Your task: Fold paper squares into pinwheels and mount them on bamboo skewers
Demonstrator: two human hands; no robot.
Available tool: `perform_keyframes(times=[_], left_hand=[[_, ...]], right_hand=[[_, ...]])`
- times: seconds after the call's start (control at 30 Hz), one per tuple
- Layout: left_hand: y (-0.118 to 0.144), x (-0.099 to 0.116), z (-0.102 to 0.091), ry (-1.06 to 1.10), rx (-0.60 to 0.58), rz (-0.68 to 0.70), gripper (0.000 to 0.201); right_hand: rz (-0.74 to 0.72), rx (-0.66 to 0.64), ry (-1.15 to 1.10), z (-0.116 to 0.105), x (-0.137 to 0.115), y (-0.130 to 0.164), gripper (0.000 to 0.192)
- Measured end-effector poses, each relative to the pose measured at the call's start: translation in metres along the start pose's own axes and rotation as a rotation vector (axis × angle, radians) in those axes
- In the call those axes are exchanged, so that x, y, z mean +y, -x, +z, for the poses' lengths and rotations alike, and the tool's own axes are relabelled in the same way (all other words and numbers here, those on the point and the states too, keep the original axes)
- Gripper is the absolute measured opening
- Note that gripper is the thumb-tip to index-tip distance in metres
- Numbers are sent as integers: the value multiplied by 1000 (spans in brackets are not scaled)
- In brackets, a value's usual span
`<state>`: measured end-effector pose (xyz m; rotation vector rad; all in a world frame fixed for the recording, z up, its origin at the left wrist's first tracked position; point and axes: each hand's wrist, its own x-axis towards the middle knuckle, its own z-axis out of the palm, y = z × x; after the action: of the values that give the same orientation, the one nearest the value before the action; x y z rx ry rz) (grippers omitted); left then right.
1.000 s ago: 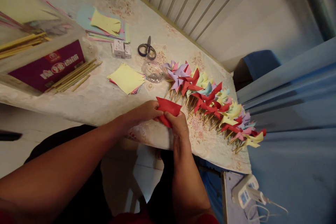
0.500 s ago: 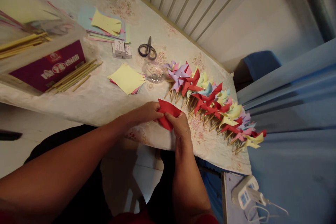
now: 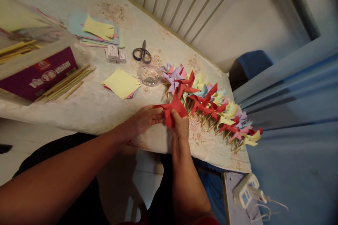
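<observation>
A red paper piece (image 3: 173, 109), its points folded toward the middle like a pinwheel, is held between both hands over the table's near edge. My left hand (image 3: 144, 119) grips its left side. My right hand (image 3: 180, 128) pinches its centre from below. Just right of it lies a long row of finished paper pinwheels (image 3: 211, 103) on wooden sticks, red, yellow, purple, blue and pink.
On the flowered tablecloth (image 3: 100, 102) lie a yellow paper stack (image 3: 120, 82), a clear dish of pins (image 3: 148, 76), scissors (image 3: 142, 52), small white boxes (image 3: 115, 53), more coloured paper (image 3: 98, 30), loose wooden sticks (image 3: 67, 81) and a purple box (image 3: 37, 74). A white charger (image 3: 246, 190) sits bottom right.
The red paper has gone from a folded wedge to a spread shape with pointed tips. Both hands have stayed at the table edge; the view has shifted slightly.
</observation>
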<state>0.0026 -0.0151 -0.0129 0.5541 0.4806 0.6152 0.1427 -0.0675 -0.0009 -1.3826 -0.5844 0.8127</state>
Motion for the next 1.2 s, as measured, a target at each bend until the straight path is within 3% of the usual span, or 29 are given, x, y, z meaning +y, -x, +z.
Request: perform_keyframes(times=[0.2,0.6,1.0,1.1,1.2], left_hand=[[-2,-19,3,62,21,107,24],[2,-14,22,88,97,195,18],[2,-12,19,26,107,203,11],[1,-10,18,11,133,218,12],[-1,-3,15,37,155,245,11]], right_hand=[[-30,144,-80,11,2,4,25],[66,106,-121,33,8,23,27],[97,79,-143,34,12,24,33],[48,77,-124,29,12,22,30],[-54,170,-30,17,9,18,27]])
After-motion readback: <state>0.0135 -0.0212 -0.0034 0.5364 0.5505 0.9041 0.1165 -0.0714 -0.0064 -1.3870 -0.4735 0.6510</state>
